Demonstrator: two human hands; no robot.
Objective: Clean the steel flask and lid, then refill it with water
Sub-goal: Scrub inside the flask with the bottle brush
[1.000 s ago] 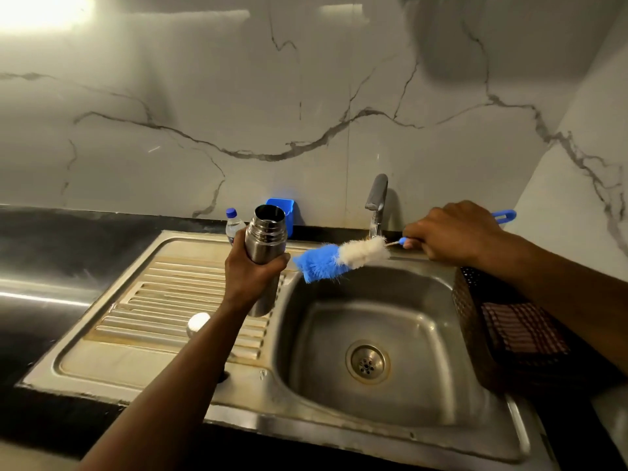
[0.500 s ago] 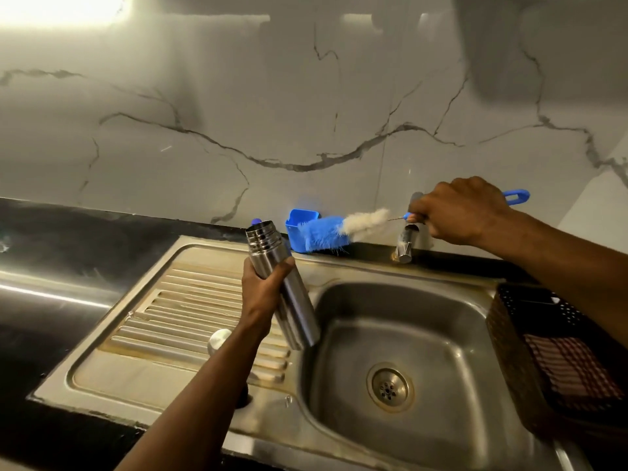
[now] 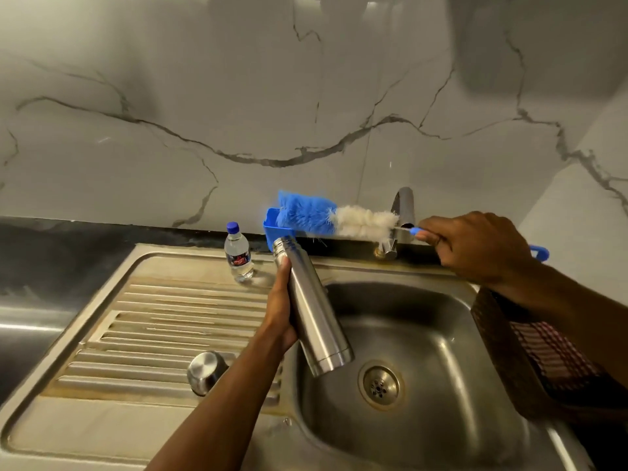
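At centre frame, the steel flask [image 3: 311,309] is tilting over the sink [image 3: 441,334], left hand [image 3: 280,314] gripping it; right hand [image 3: 475,248] is clenching the bottle brush [image 3: 336,219] just above. Best to line the bristles with the mouth before pushing in.

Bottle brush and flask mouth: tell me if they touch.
Apart. The head view shows the bottle brush held above the flask, dark counter visible between bristles and mouth.

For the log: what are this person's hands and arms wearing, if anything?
Nothing shows on either. The left hand and the right hand are bare, with no gloves, and no rings or watch visible. Both forearms are uncovered as far as the frame shows, with no sleeve edge in view.
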